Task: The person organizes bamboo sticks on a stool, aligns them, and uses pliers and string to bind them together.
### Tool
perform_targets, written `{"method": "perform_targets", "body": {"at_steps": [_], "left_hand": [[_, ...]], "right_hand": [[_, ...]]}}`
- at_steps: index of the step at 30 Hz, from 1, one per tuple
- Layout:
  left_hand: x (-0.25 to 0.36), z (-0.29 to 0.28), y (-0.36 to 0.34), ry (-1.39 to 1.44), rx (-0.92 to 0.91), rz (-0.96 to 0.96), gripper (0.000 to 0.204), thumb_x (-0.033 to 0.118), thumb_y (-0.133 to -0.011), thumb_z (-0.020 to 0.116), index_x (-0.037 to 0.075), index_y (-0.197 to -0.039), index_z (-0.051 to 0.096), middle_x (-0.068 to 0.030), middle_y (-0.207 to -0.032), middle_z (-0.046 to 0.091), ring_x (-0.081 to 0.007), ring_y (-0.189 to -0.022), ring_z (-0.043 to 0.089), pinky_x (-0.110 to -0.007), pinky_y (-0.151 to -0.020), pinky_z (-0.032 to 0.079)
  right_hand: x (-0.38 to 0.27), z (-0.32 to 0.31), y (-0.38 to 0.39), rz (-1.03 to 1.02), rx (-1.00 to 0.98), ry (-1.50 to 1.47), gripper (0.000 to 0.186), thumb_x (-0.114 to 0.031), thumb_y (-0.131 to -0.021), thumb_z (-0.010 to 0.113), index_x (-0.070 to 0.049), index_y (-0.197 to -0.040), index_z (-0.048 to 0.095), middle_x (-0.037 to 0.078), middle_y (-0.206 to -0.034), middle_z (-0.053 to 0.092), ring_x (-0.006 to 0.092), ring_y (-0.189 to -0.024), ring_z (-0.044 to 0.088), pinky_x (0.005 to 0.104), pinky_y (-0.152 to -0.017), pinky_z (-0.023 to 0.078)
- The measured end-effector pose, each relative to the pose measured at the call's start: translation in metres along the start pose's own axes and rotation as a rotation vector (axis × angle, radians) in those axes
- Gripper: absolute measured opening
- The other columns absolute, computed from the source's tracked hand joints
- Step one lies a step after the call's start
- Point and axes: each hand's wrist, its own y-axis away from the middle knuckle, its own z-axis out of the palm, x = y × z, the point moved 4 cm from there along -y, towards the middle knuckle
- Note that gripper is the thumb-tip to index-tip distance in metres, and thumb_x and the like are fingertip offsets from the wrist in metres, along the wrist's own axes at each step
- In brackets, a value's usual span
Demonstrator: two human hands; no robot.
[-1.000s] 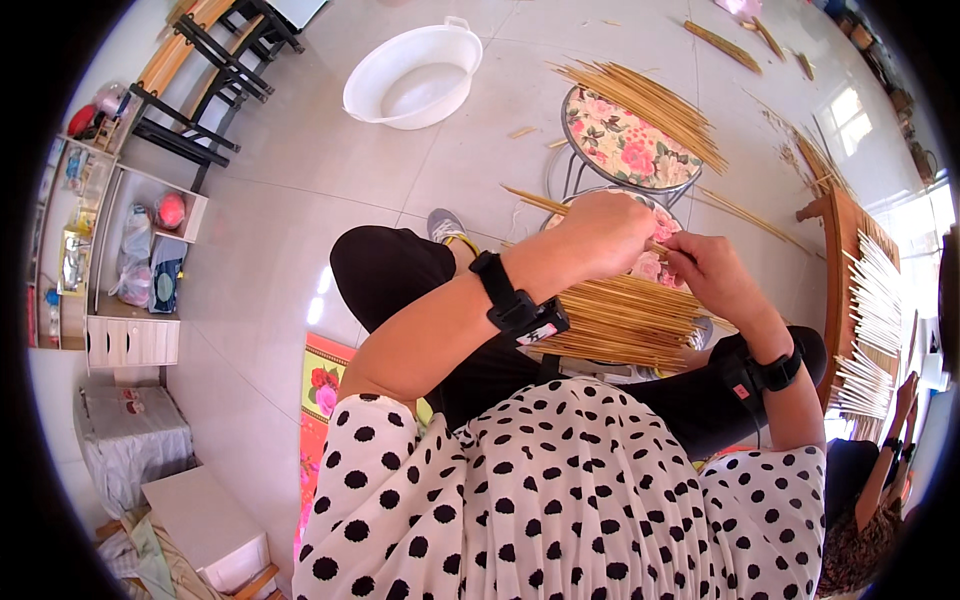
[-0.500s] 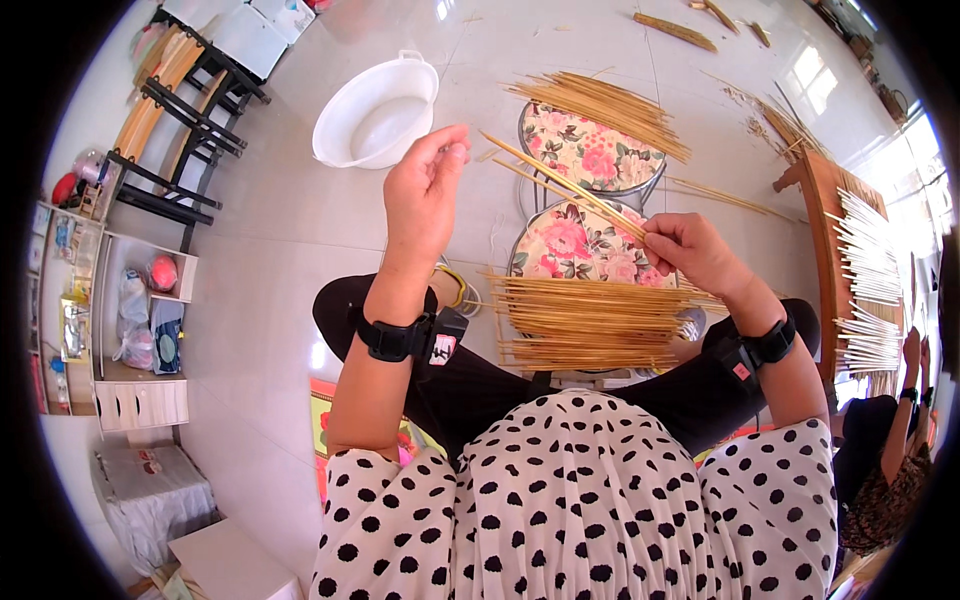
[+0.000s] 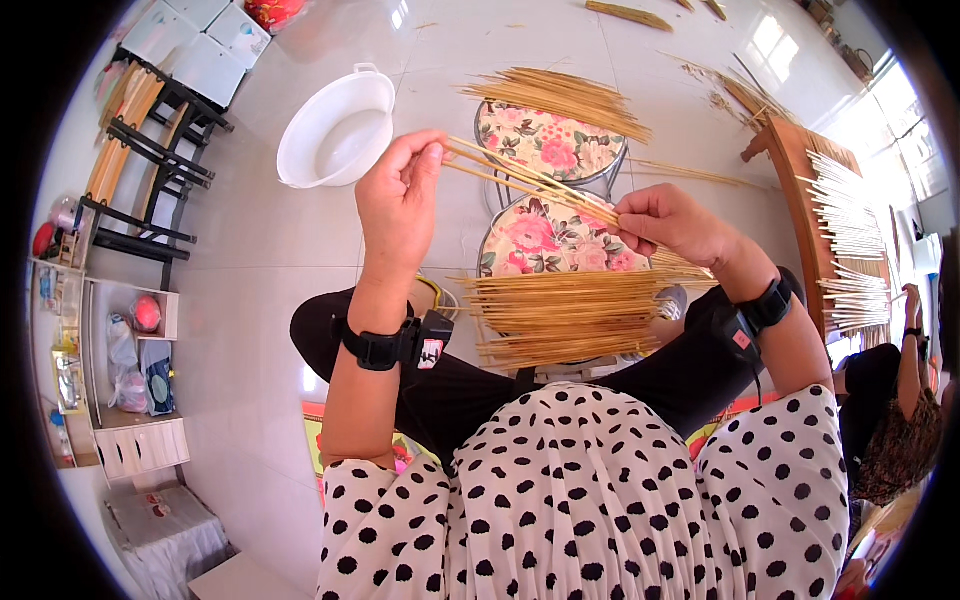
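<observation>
A few thin yellow-brown sticks [image 3: 535, 185] slant across in front of me, above two round stools. My left hand [image 3: 400, 205] pinches one end of them between thumb and fingers. At the other end, my right hand [image 3: 668, 225] is closed around the sticks, their shafts fanning slightly apart between both hands. Below lies a broad layer of similar sticks [image 3: 565, 315] along the near edge of the nearer flowered stool [image 3: 533, 235]. Another pile of sticks [image 3: 565, 98] rests on the farther flowered stool [image 3: 550, 148].
A white plastic basin [image 3: 335, 145] stands on the floor at the left. To the right is a wooden bench [image 3: 800, 200] bearing rows of pale sticks [image 3: 850, 215]; another person's arm [image 3: 910, 365] shows beyond. Shelves [image 3: 130, 415] and stacked black-legged stools [image 3: 150, 170] line the left side.
My left hand, apart from the sticks half a second ago, has closed on their far ends. The whole view has shifted slightly, with surroundings appearing farther left on the right side.
</observation>
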Motion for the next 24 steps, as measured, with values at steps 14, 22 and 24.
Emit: {"method": "perform_targets", "body": {"at_steps": [14,22,24], "left_hand": [[0.043,0.034,0.006,-0.725,-0.573,0.583,0.018,0.011,-0.087,0.060,0.005,-0.104,0.064,-0.0111,-0.098,0.065,-0.0297,-0.093,0.060,-0.037,-0.078,0.048],[0.018,0.049,0.007,-0.482,-0.984,-0.094,0.019,0.016,-0.089,0.057,0.001,-0.087,0.069,-0.0057,-0.067,0.060,-0.0160,-0.061,0.056,-0.029,-0.057,0.044],[0.015,0.048,0.004,-0.394,-1.042,-0.277,0.020,0.015,-0.089,0.057,0.001,-0.086,0.069,-0.0028,-0.064,0.057,-0.0110,-0.059,0.053,-0.026,-0.055,0.043]], "right_hand": [[-0.011,0.006,-0.007,0.036,-0.010,0.156,0.021,-0.018,-0.092,0.058,0.000,-0.088,0.067,-0.002,-0.069,0.058,0.0055,-0.059,0.049,0.0207,-0.054,0.041],[-0.014,0.012,-0.008,0.055,-0.054,0.340,0.018,-0.015,-0.090,0.058,0.001,-0.090,0.066,-0.002,-0.065,0.058,0.0055,-0.059,0.050,0.0220,-0.056,0.042],[-0.013,0.008,-0.006,0.027,-0.093,0.329,0.019,-0.018,-0.091,0.059,-0.001,-0.090,0.068,-0.001,-0.070,0.062,0.0062,-0.060,0.052,0.0229,-0.054,0.041]]}}
